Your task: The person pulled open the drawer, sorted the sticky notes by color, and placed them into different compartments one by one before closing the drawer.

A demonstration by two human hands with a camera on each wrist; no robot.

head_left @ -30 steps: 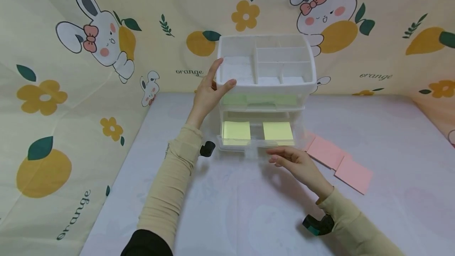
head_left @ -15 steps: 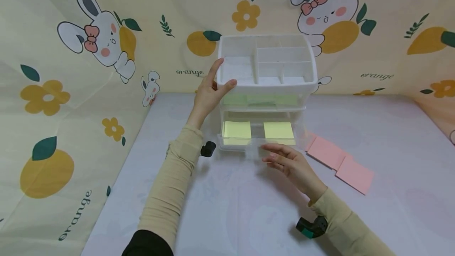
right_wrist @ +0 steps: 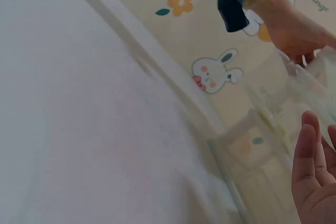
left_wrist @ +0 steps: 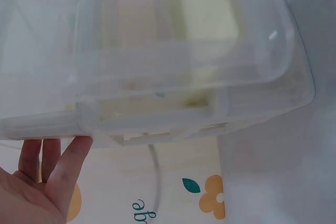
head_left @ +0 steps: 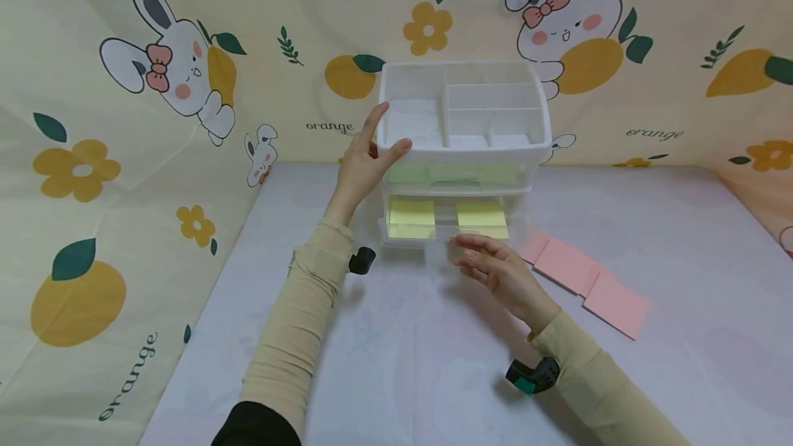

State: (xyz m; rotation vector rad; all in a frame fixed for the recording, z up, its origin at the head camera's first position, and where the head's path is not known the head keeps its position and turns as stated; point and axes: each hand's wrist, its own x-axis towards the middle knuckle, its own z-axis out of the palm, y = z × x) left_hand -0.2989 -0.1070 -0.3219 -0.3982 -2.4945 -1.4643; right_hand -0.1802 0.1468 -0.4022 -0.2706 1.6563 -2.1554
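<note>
A white desk organizer [head_left: 464,153] with a compartmented top and clear drawers stands at the back of the table. My left hand [head_left: 361,165] holds its top left corner, thumb over the front rim and index finger along the side. The lower clear drawer [head_left: 405,243] is partly out, with two pads of yellow sticky notes [head_left: 411,217] inside. My right hand [head_left: 504,274] is at this drawer's front, its loosely bent fingertips touching or nearly touching beside the pull tab. In the right wrist view, the right hand's fingers [right_wrist: 307,150] are extended upward and hold nothing.
Pink sticky note pads [head_left: 576,267] lie in an overlapping row right of the organizer. Something light green shows through the closed upper drawer [head_left: 458,176]. A patterned cloth [head_left: 297,81] hangs behind and at the left.
The lower drawer has slid inward, taking the yellow sticky notes back with it. My right hand has moved left along the drawer front and then away from me with it. The left hand stays put.
</note>
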